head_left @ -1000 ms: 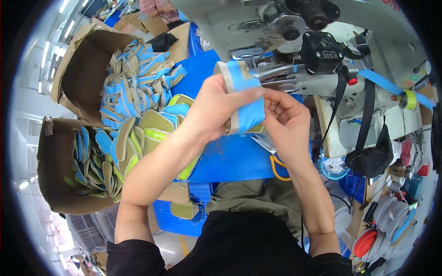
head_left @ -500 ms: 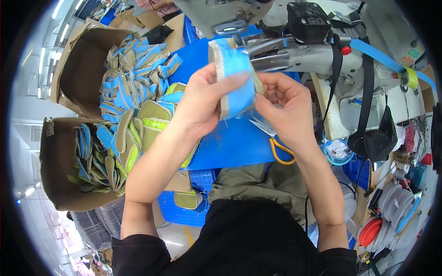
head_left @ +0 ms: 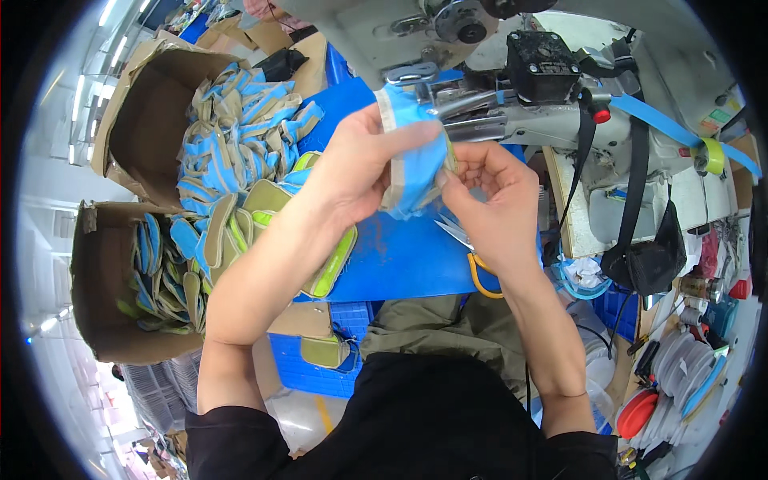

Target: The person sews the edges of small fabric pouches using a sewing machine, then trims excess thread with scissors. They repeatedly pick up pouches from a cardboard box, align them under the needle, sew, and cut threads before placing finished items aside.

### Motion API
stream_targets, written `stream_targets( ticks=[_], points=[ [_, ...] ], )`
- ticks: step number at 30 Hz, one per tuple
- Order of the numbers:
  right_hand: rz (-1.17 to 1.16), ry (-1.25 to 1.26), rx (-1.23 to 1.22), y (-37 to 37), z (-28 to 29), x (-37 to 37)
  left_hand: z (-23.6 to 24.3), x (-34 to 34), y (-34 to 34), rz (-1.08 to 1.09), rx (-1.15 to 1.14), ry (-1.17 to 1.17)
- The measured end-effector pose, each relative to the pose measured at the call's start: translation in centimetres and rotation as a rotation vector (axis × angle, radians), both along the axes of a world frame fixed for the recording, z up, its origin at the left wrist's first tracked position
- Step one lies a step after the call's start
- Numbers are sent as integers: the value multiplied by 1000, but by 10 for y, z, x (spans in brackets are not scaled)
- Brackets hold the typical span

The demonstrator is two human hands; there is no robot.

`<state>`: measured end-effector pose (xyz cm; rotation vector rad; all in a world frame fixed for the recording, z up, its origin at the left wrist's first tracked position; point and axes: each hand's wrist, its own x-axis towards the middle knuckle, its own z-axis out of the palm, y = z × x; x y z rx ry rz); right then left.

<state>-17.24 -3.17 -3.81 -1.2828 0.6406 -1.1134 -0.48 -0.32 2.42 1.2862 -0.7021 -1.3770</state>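
Note:
Between my two hands is a blue and beige fabric piece [head_left: 420, 164], held up just in front of the sewing machine's presser area [head_left: 412, 74]. My left hand [head_left: 360, 164] grips it from the left, thumb flat across the blue face and the other fingers behind. On its right edge, my right hand [head_left: 492, 200] pinches the cloth between thumb and curled fingers. A bit of yellow-green shows at that edge. Under my right hand lie scissors [head_left: 480, 272] with orange handles, blades partly spread, on the blue tabletop [head_left: 392, 268].
Left of the table, one cardboard box [head_left: 140, 120] stands beside heaped blue and beige strips [head_left: 240, 136]. Another box [head_left: 100, 280] holds padded green, tan and blue pieces [head_left: 172, 276]. Blue tape [head_left: 656, 112] runs into the machine [head_left: 544, 68] from the right. Thread cones [head_left: 680, 352] stand lower right.
The fabric piece has tilted slightly, its lower end swinging to the right. Both hands keep their grip, and the whole view has shifted a little.

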Motion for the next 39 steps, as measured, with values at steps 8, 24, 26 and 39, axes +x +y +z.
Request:
stream_targets(
  ticks=[8, 24, 26, 39],
  points=[
    [16, 34, -5, -8, -1, 1, -8, -8, 20, 51, -118, -160],
    [-164, 143, -341, -7, -15, 0, -12, -11, 29, 55, -54, 3],
    [-159, 138, -308, -5, -15, 1, -12, -12, 30, 48, -76, -28],
    [-224, 125, -232, -8, -7, 16, -5, -1, 11, 43, -93, -92]
  ],
)
